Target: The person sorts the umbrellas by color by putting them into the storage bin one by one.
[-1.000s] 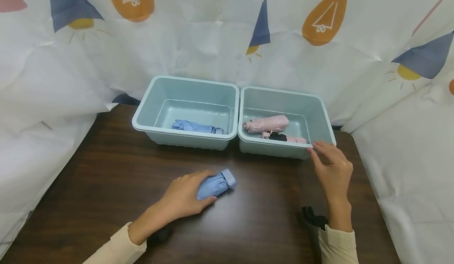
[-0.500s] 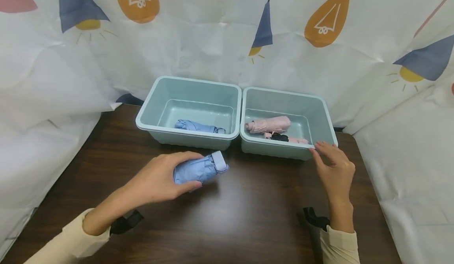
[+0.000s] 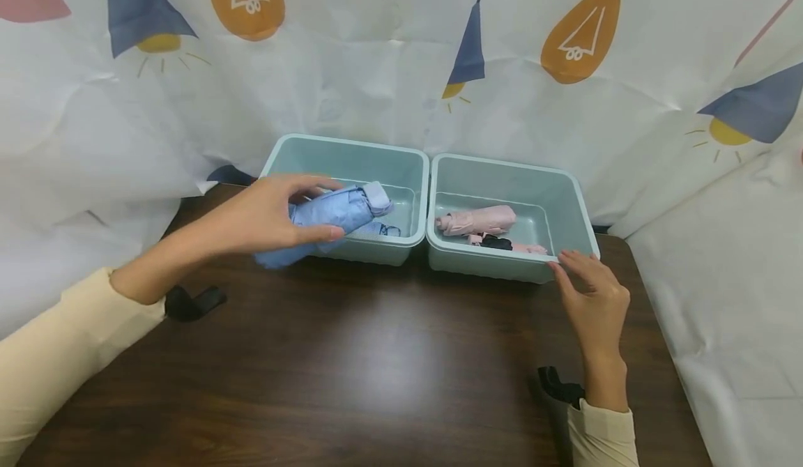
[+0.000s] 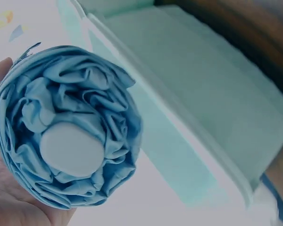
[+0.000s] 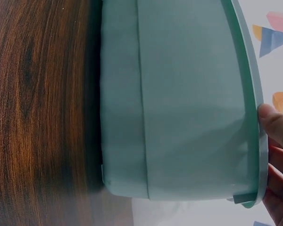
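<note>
In the head view my left hand grips a folded blue umbrella over the front edge of the left bin. Its pale handle points right, and blurred blue cloth shows beneath the hand. The left wrist view looks at the umbrella's gathered end with a whitish round tip. Part of another blue umbrella shows inside that bin, mostly hidden by the held one. My right hand pinches the front right rim of the right bin, thumb outside in the right wrist view.
Inside the right bin lie a pink folded umbrella and a second pink one with a black part. Both bins stand side by side at the back of the dark wooden table, against a printed white curtain.
My left hand has lifted the blue umbrella off the table and carried it left and back to the left bin. The right hand keeps its hold on the right bin's rim.
</note>
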`<state>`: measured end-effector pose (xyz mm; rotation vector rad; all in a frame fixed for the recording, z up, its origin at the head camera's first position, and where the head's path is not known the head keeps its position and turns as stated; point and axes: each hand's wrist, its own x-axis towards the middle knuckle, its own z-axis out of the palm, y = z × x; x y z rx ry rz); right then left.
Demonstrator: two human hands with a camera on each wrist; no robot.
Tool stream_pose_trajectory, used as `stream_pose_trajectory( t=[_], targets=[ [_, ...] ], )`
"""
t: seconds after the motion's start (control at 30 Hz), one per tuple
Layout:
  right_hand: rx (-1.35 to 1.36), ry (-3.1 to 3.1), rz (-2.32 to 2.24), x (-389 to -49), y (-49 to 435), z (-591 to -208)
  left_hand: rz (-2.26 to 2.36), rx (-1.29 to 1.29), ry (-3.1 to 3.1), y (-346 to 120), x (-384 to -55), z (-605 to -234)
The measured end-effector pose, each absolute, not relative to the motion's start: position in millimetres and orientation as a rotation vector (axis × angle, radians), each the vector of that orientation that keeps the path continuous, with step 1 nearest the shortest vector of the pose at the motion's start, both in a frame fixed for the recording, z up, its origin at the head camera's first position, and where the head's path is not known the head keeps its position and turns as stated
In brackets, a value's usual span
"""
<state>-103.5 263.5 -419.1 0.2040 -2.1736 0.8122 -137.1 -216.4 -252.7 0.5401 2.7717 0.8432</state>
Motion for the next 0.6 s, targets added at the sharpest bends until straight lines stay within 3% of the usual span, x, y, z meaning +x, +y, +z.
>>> stream_pose_trajectory(
  t=[0.6],
  targets=[
    [0.211,-2.144,0.798,-108,264,-423,0.397,0.793,2.836,-216,-232,-217]
  ],
)
